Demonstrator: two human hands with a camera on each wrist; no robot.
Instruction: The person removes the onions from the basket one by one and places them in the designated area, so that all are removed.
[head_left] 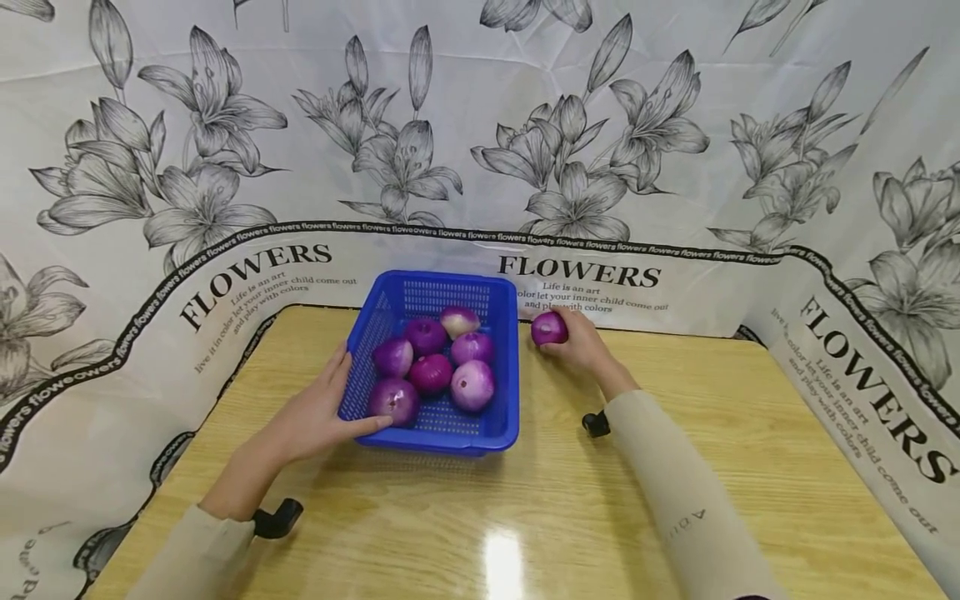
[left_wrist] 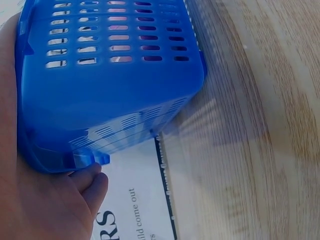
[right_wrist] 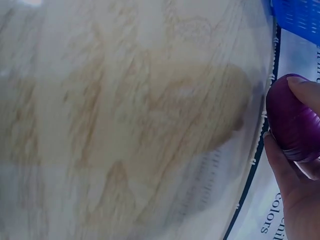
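Observation:
A blue plastic basket (head_left: 508, 367) stands on the table with several purple onions (head_left: 431, 374) in it. My left hand (head_left: 318, 417) holds its left side, the thumb reaching over the near rim by one onion. In the left wrist view, the fingers (left_wrist: 95, 190) curl under the rim at a corner of the basket (left_wrist: 110, 95). To the right of the basket, my right hand (head_left: 581, 346) grips a single purple onion (head_left: 549, 328). The right wrist view shows thumb and fingers around this onion (right_wrist: 292, 120), near the table's far edge.
The shiny wood-patterned table (head_left: 675, 467) extends in front of the basket and to its right. A white curtain with flower prints and lettering (head_left: 577, 271) hangs along the back and sides. A black wrist mount (head_left: 277, 518) sticks out beside the left sleeve.

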